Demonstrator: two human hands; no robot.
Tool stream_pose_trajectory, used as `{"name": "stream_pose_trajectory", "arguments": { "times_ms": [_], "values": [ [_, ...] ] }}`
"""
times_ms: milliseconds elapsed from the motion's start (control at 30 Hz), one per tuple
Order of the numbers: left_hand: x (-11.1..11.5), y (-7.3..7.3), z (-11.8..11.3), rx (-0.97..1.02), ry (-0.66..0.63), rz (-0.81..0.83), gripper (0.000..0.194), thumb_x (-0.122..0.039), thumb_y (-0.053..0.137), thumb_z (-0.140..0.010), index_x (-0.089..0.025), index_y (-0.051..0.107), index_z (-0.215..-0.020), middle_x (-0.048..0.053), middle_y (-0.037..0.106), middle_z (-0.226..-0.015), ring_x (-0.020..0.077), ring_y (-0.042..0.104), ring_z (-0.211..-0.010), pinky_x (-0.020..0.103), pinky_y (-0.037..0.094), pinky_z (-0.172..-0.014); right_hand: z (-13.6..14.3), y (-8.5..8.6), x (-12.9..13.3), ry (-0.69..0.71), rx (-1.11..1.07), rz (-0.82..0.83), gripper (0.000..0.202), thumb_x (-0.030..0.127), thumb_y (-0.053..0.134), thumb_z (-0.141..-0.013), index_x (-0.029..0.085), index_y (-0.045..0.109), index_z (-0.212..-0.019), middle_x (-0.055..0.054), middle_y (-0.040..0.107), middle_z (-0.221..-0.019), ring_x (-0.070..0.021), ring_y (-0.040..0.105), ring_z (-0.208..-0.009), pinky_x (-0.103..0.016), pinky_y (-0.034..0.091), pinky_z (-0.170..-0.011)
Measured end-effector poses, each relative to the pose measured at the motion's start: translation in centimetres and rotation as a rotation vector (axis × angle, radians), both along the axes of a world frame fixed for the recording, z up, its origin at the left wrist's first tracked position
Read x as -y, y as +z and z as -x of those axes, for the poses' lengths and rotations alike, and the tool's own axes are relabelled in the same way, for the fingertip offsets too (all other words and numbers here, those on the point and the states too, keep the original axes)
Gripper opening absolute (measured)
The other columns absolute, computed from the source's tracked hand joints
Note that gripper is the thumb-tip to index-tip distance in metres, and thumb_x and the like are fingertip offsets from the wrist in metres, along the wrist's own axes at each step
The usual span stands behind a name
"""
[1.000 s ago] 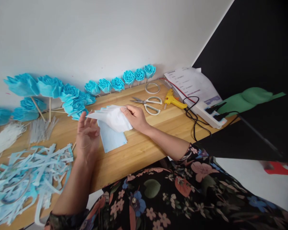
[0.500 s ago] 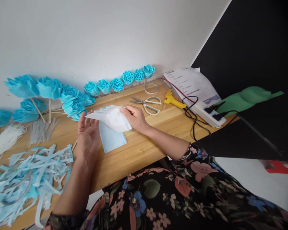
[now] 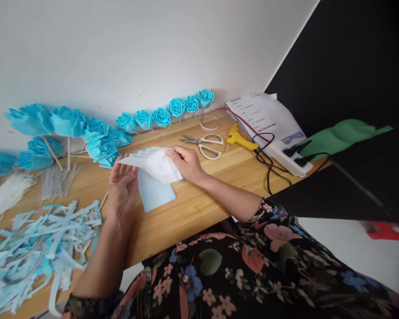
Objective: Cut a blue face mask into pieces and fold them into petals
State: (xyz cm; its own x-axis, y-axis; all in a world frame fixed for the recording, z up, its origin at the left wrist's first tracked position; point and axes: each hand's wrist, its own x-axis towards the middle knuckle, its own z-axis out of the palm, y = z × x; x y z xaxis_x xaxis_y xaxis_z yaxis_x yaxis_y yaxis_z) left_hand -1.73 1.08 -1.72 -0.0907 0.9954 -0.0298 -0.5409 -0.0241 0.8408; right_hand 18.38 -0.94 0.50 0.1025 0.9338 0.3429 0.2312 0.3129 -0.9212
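A fanned stack of thin white sheets [image 3: 159, 165] with pale blue edges is held above the wooden table. My right hand [image 3: 187, 164] pinches its right end, thumb on top. At the stack's pointed left end, my left hand [image 3: 122, 186] is palm up with its fingers apart, the fingertips partly behind the sheets. Under the stack, a light blue rectangular sheet [image 3: 156, 194] lies on the table. Scissors [image 3: 206, 145] with white handles rest just beyond my right hand, blades pointing left.
Blue paper flowers [image 3: 162, 117] line the wall. Blue and white strips [image 3: 49, 241] are heaped at the left, near clear sticks [image 3: 58, 179]. A tape ring [image 3: 209, 122], yellow glue gun [image 3: 240, 138], papers [image 3: 264, 116] and power strip [image 3: 287, 157] with black cables are at the right.
The fingers of my left hand have curled slightly and shifted a little to the right, closer to the stack's pointed end. My right hand keeps its hold in nearly the same place.
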Motion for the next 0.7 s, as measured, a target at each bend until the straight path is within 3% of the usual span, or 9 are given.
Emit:
{"name": "stream_pose_trajectory", "arguments": {
  "times_ms": [700],
  "values": [
    [-0.08,-0.09,0.13,0.018,-0.036,0.002,0.047,0.006,0.066,-0.061,-0.026,0.073,-0.095,0.0,0.072,-0.118,0.0124,0.065,-0.111,0.019,0.05,-0.09,0.08,0.08,0.03,0.002,-0.018,-0.041,0.039,0.045,0.051,-0.094,0.018,0.047,-0.065,0.004,0.038,-0.061,-0.0093,0.036,-0.059,-0.025,0.028,-0.057]
  ]
}}
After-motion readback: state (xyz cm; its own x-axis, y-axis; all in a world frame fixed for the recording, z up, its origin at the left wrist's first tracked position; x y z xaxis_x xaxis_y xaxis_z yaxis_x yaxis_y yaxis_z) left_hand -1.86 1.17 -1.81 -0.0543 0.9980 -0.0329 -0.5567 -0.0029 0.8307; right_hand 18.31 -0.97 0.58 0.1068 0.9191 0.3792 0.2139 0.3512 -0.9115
